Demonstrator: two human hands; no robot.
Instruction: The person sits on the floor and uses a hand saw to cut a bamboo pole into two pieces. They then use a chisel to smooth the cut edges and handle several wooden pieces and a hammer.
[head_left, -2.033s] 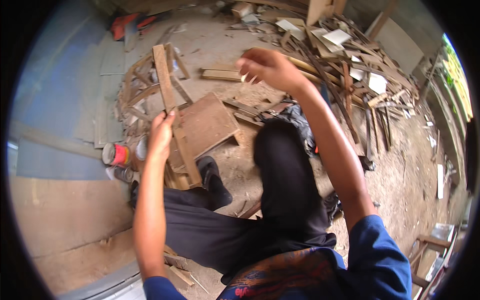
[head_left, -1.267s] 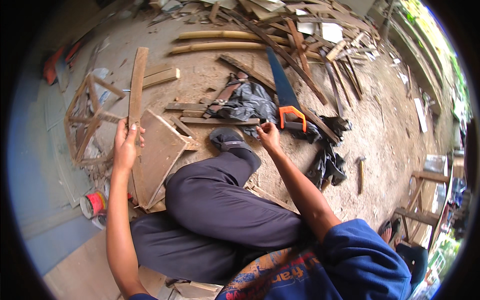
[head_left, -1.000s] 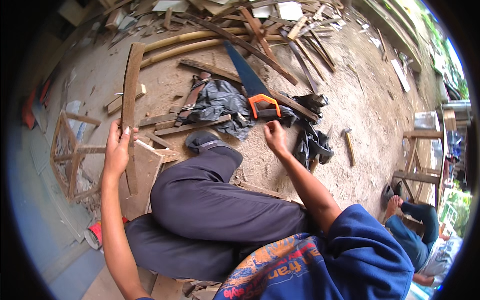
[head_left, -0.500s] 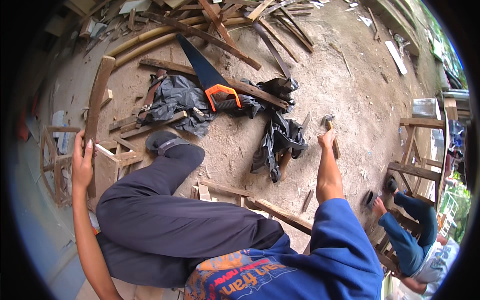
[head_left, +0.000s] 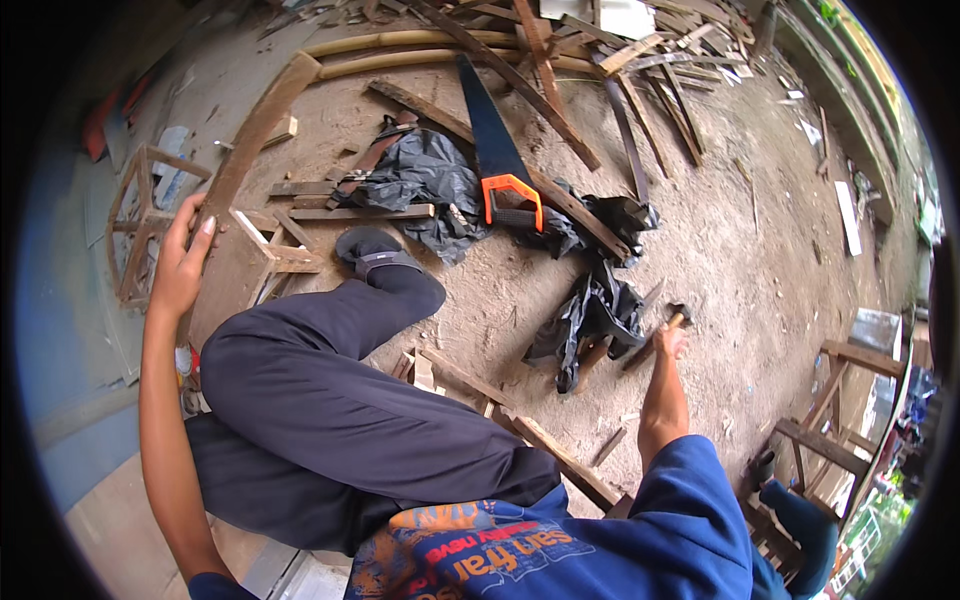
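Observation:
My left hand [head_left: 185, 258] grips the edge of a long wooden board [head_left: 262, 122] that leans over a flat wooden panel [head_left: 232, 292] on my left. My right hand [head_left: 668, 342] reaches out over the dirt floor to the right and closes round the wooden handle of a small hammer [head_left: 680, 314], next to a crumpled black plastic bag [head_left: 595, 312]. My leg in dark trousers [head_left: 330, 370] is bent between both arms, with the shoe [head_left: 375, 255] by the panel.
A hand saw with an orange handle [head_left: 510, 195] lies on planks and another black bag [head_left: 430, 172]. Scrap wood [head_left: 560, 60] is piled at the back. A wooden frame [head_left: 138, 232] stands at left, wooden stools [head_left: 835, 400] at right, near another person's blue-clad leg [head_left: 800, 515].
The view swung right. My right hand left the saw area, moved right across the floor and closed on the hammer. My left hand stayed on the board.

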